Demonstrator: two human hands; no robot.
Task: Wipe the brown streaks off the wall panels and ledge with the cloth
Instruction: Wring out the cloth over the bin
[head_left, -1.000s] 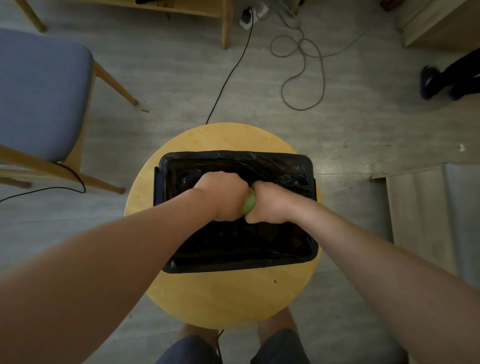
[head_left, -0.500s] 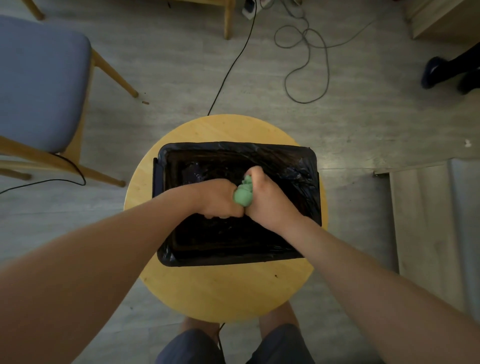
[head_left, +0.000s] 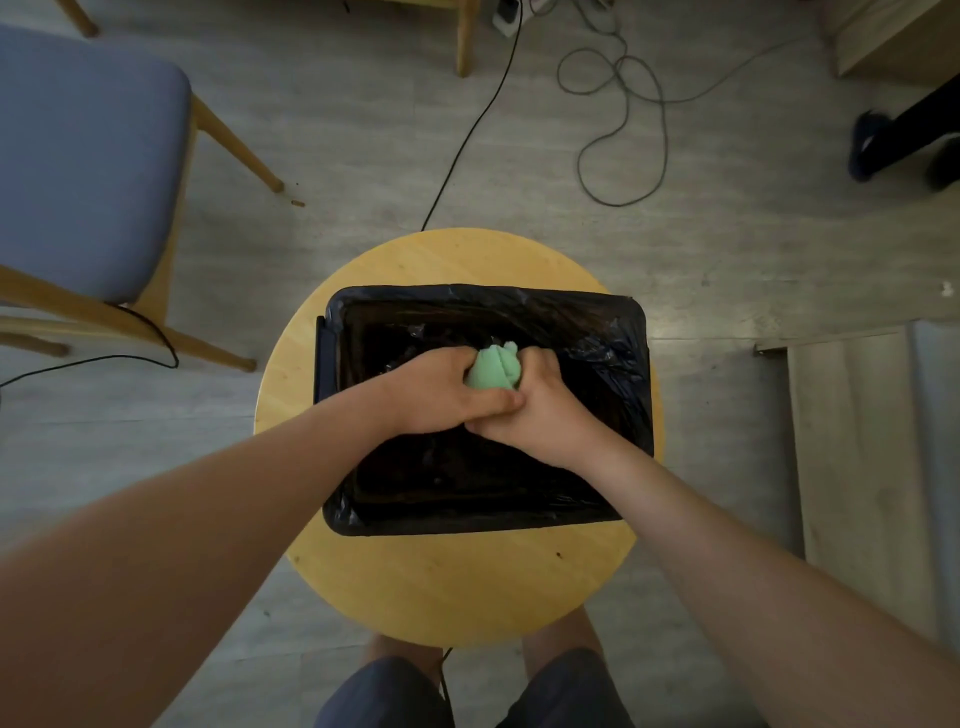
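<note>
Both hands meet over black-lined bin (head_left: 631, 332), clamped round bunched green cloth (head_left: 493, 368). Left hand (head_left: 441, 392) grips cloth from left side, right hand (head_left: 535, 410) grips from right, knuckles touching below cloth. Cloth wadded tight, upper part showing between fists, above bin opening. Bin sits on round wooden stool (head_left: 452, 587). Blue-cushioned chair (head_left: 78, 156) far left on grey floor. Loose cable (head_left: 623, 114) coiled beyond stool.

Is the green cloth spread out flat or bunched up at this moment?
Bunched up. The green cloth is a tight wad gripped between the left hand and right hand.
</note>
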